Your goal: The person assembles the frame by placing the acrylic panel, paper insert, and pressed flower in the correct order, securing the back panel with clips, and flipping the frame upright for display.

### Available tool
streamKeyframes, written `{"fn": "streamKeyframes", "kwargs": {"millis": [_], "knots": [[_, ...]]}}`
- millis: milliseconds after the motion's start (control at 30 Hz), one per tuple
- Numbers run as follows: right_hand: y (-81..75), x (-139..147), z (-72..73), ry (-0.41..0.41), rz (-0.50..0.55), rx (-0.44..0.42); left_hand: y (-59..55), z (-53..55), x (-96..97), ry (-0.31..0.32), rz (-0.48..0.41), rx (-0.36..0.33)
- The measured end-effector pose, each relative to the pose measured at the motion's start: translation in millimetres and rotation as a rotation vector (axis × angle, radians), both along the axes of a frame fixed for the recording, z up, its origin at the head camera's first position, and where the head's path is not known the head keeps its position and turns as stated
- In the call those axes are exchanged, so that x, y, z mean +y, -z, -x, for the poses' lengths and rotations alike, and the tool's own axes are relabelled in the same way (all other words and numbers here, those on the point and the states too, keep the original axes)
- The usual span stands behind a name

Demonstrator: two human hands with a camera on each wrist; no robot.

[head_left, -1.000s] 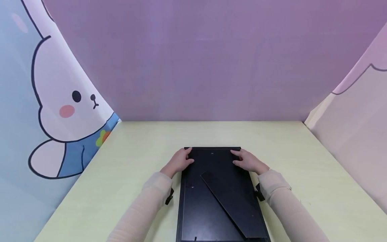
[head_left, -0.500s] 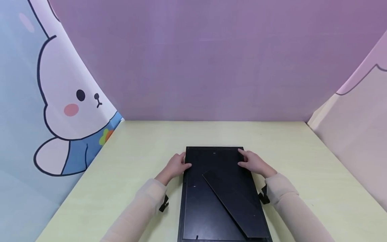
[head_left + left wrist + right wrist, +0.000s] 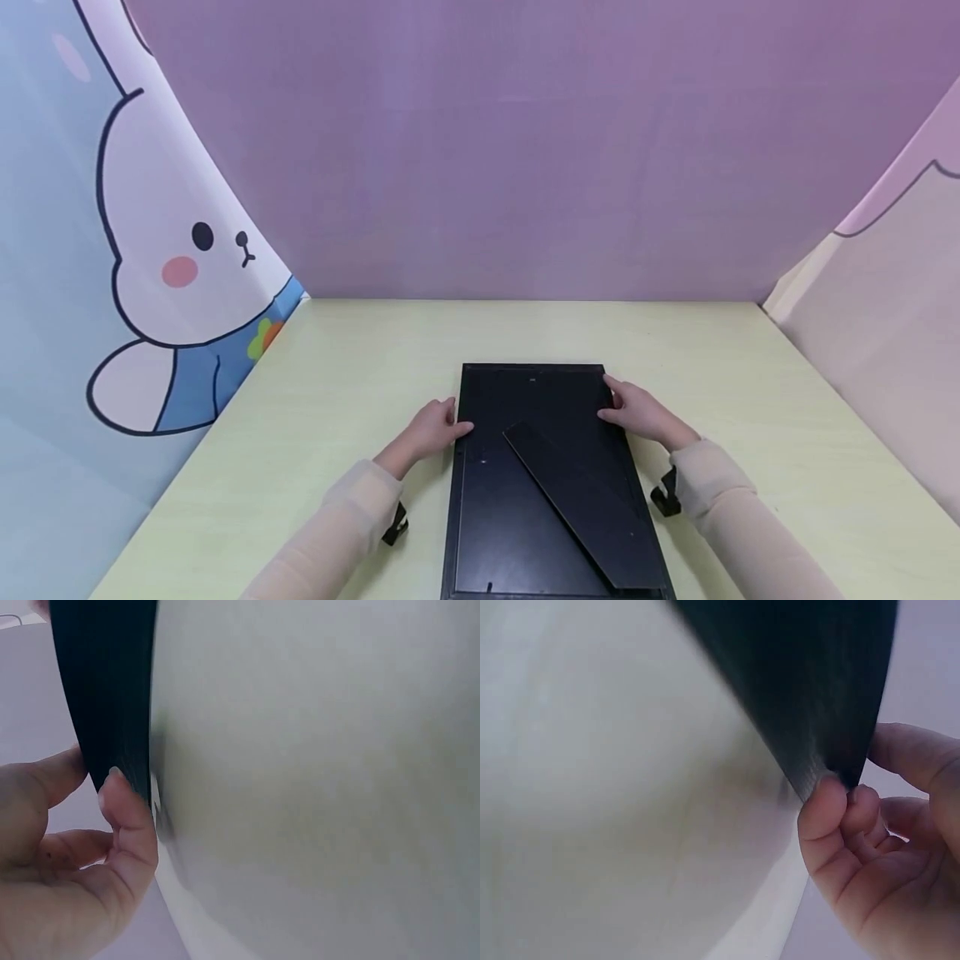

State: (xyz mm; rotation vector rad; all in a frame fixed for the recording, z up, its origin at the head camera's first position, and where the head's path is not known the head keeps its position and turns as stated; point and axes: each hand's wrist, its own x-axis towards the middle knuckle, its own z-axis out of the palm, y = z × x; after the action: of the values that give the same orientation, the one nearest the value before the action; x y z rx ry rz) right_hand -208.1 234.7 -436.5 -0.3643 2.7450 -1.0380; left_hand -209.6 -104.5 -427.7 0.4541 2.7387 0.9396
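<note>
A black picture frame [image 3: 491, 525] lies back side up on the table, its near end cut off by the bottom of the head view. Across its back runs a slanted easel stand [image 3: 581, 508]. My left hand [image 3: 430, 431] grips the left edge below the far corner, thumb on the back panel. Opposite it, my right hand [image 3: 643, 414] holds the right edge near the far corner, thumb likewise on top. Both wrist views show curled fingertips [image 3: 124, 799] against the frame's side edge, with the thumb [image 3: 907, 754] on the other face.
The pale yellow-green table [image 3: 360, 350] meets a purple back wall [image 3: 480, 167]. A rabbit-printed panel [image 3: 150, 217] stands at the left and a pale panel [image 3: 885, 333] at the right. Each wrist wears a black strap [image 3: 666, 493].
Both hands have slid down the frame's sides from its far corners toward me. The left has also moved outward, from the top corner onto the side edge. The frame looks nearly unmoved.
</note>
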Motion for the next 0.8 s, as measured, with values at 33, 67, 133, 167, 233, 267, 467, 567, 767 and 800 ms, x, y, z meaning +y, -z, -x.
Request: {"fn": "streamKeyframes", "kwargs": {"millis": [33,67,133,167,233,267,467,567,767,800], "knots": [[0.5,0,-0.9,0.003,0.003,-0.008,0.4,-1.3,-0.6,0.000,-0.005,-0.009],[1.0,1,-1.9,0.007,0.011,-0.016,0.6,-2.8,-1.1,0.004,-0.009,-0.017],[2.3,1,-4.5,0.014,0.023,-0.036,1.4,-5.7,-2.0,0.018,-0.032,-0.038],[2.8,1,-6.1,0.019,0.031,-0.048,1.5,-7.3,-2.3,0.029,-0.044,-0.047],[3.9,2,-9.4,0.036,0.038,-0.075,1.8,-10.0,-2.5,0.042,-0.064,-0.072],[4.2,2,-11.3,0.042,0.045,-0.085,2.2,-11.1,-2.6,0.049,-0.071,-0.083],[4.1,1,-23.5,0.065,0.073,-0.130,4.3,-14.4,-3.7,0.058,-0.097,-0.113],[2.7,-1,-30.6,0.073,0.086,-0.145,4.7,-15.2,-4.2,0.068,-0.100,-0.114],[0.0,-5,-42.4,0.102,0.068,-0.134,2.6,-17.2,-4.8,0.096,-0.092,-0.090],[-0.3,-6,-43.4,0.113,0.070,-0.132,2.1,-17.3,-4.9,0.101,-0.089,-0.085]]}}
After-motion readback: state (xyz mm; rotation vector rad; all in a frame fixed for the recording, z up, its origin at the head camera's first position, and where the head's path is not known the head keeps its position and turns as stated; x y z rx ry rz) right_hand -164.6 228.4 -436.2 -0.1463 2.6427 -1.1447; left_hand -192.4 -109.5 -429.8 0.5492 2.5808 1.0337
